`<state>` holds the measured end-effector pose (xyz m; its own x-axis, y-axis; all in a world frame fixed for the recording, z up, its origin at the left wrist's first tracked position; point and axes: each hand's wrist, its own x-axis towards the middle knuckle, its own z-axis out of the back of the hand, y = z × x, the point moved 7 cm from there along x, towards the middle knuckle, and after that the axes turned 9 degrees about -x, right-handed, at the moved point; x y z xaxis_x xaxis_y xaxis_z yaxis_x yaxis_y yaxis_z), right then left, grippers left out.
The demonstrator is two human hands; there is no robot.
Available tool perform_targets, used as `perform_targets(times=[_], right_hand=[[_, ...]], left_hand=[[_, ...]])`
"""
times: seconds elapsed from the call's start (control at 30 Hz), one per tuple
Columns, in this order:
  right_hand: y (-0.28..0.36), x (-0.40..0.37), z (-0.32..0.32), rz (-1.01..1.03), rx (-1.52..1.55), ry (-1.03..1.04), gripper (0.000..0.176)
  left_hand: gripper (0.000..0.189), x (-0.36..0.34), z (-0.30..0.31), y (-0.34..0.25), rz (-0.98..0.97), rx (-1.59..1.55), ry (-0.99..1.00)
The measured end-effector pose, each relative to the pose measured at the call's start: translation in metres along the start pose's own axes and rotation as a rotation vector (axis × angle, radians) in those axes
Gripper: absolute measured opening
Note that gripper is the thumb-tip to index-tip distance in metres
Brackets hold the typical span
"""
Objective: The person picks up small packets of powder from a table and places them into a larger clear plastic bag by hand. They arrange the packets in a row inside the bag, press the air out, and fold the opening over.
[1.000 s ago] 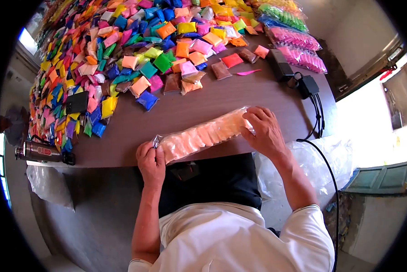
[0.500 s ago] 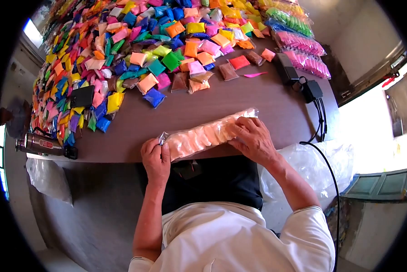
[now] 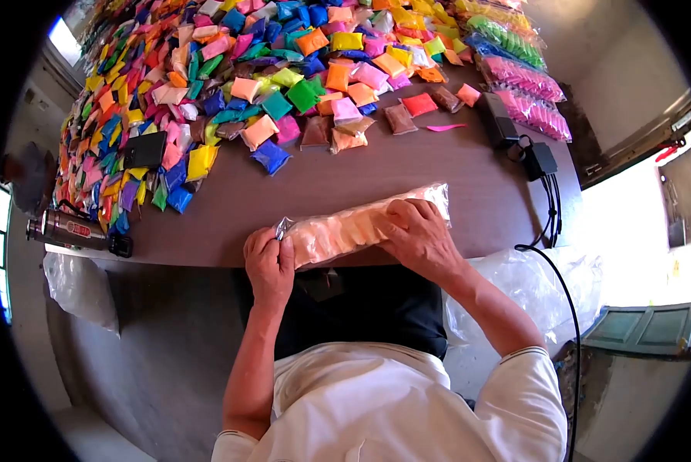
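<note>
A long clear plastic bag [image 3: 336,236] filled with a row of peach-coloured packets lies slantwise at the front edge of the table, its right end higher up. My left hand [image 3: 270,266] is closed on the bag's left end, thumb on top, with a crumpled bit of plastic poking up by the fingers. Toward the other end, my right hand [image 3: 421,237] grips the bag from above with bent fingers. Past that hand, a flap of flat clear plastic [image 3: 439,202] sticks out. The undersides of both hands are hidden.
Many small coloured packets [image 3: 272,158] cover the back and left of the table [image 3: 207,231]. Filled bags [image 3: 526,115] are stacked at the back right, near black adapters [image 3: 542,160] with cables. A flask [image 3: 76,229] and a dark flat box [image 3: 144,150] are at left.
My right hand has shifted slightly left along the bag, leaving more of its clear right end showing. My left hand keeps its hold. The whole view has shifted a little.
</note>
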<state>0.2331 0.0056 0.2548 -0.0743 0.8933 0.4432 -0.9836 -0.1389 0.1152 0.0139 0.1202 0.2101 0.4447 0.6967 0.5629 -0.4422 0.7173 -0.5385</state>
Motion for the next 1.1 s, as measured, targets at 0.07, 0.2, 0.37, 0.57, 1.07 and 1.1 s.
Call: perform_targets(times=[0.07, 0.2, 0.37, 0.57, 1.07, 1.1], right_hand=[[-0.001, -0.002, -0.006, 0.010, 0.004, 0.006, 0.035], [0.001, -0.005, -0.005, 0.010, -0.035, -0.065, 0.031], [0.001, -0.003, -0.006, 0.010, -0.068, -0.052, 0.033], [-0.013, 0.014, 0.008, -0.079, 0.011, 0.064, 0.023], [-0.074, 0.054, -0.033, -0.327, 0.367, 0.826, 0.026], [-0.080, 0.053, -0.040, -0.416, 0.451, 0.862, 0.027]], left_hand=[[0.017, 0.000, 0.000, 0.000, 0.001, 0.005, -0.001], [0.019, 0.000, 0.000, 0.001, 0.013, -0.033, -0.008], [0.021, 0.002, 0.004, 0.005, 0.022, -0.103, 0.000], [0.030, -0.003, 0.005, 0.030, 0.304, -0.399, -0.044], [0.034, -0.002, 0.003, 0.021, 0.178, -0.259, -0.043], [0.034, -0.002, 0.002, 0.021, 0.176, -0.260, -0.041]])
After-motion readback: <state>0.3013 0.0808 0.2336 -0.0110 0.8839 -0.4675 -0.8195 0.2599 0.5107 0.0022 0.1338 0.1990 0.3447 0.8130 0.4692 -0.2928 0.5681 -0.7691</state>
